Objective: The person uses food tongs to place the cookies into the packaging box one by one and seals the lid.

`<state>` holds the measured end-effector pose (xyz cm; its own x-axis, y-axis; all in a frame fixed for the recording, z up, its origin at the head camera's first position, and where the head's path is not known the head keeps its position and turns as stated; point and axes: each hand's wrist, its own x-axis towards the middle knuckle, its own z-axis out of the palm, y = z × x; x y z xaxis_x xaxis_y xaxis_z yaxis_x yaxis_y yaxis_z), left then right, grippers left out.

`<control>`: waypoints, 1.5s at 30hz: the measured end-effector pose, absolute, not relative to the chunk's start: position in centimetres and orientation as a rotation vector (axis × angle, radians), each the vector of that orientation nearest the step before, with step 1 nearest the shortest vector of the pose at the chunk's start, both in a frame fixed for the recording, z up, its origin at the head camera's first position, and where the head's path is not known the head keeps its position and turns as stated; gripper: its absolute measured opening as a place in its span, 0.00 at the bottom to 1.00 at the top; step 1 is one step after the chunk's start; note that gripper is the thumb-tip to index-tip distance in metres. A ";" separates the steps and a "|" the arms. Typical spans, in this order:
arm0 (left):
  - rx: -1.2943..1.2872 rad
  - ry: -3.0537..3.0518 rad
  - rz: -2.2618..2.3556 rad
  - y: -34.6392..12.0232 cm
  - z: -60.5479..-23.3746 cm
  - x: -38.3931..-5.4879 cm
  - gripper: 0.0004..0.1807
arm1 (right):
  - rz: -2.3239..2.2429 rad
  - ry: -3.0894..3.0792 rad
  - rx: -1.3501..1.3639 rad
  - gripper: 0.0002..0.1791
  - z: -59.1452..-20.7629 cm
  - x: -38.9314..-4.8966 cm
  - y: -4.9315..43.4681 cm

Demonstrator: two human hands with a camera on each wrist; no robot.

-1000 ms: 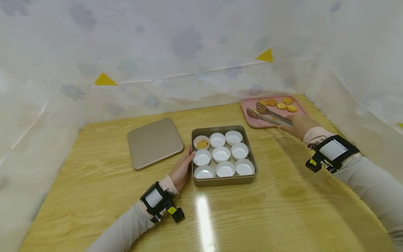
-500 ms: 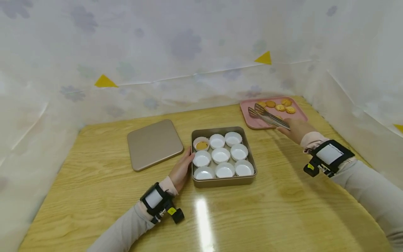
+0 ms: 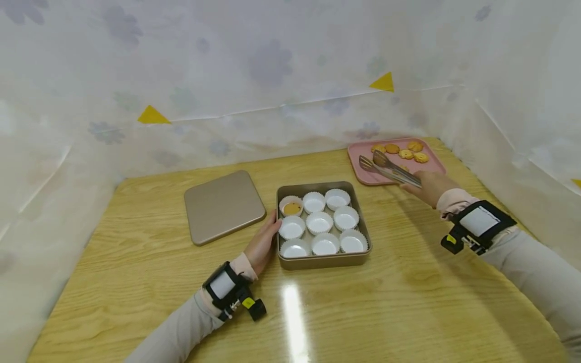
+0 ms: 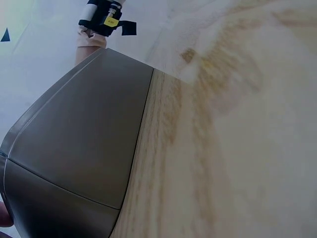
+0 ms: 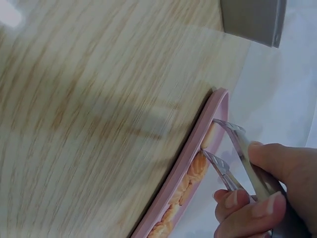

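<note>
My left hand (image 3: 262, 247) grips the left wall of a square bronze tin (image 3: 323, 260), its thumb at the rim. The tin's side also fills much of the left wrist view. Inside are several white paper cups (image 3: 319, 222); the back-left one holds a cookie (image 3: 291, 208). My right hand (image 3: 430, 187) holds metal tongs (image 3: 401, 175) over a pink tray (image 3: 368, 176) with several golden cookies (image 3: 406, 154). In the right wrist view, the tong tips stand apart, down at the tray's end beside a cookie (image 5: 210, 136). Whether they touch it, I cannot tell.
A flat bronze lid (image 3: 224, 207) lies left of the tin on the wooden table (image 3: 136, 262). A pale flowered sheet (image 3: 254, 65) with yellow triangles hangs behind the table and along its sides.
The tongs have shifted slightly over the left part of the tray, and their tips look a little differently spaced. My left hand and the tin have stayed put.
</note>
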<state>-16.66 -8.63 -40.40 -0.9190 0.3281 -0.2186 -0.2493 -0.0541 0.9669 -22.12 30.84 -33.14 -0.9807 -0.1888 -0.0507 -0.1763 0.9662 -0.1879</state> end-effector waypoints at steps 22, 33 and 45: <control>0.078 1.823 2.050 -8.2 -40.2 -16.6 0.35 | -0.384 3.064 -0.349 0.30 -32.5 -20.6 30.7; 0.095 1.816 2.047 -8.3 -40.2 -16.6 0.34 | -0.427 3.144 -0.526 0.29 -29.6 -17.6 28.1; 0.080 1.814 2.047 -8.4 -40.5 -16.7 0.34 | -0.424 3.095 -0.675 0.27 -29.5 -15.1 25.2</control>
<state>-16.72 -8.36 -40.47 -0.9172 0.3325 -0.2196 -0.2580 -0.0756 0.9632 -15.11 25.15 -29.54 -0.9095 -0.4014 0.1083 -0.4157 0.8757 -0.2457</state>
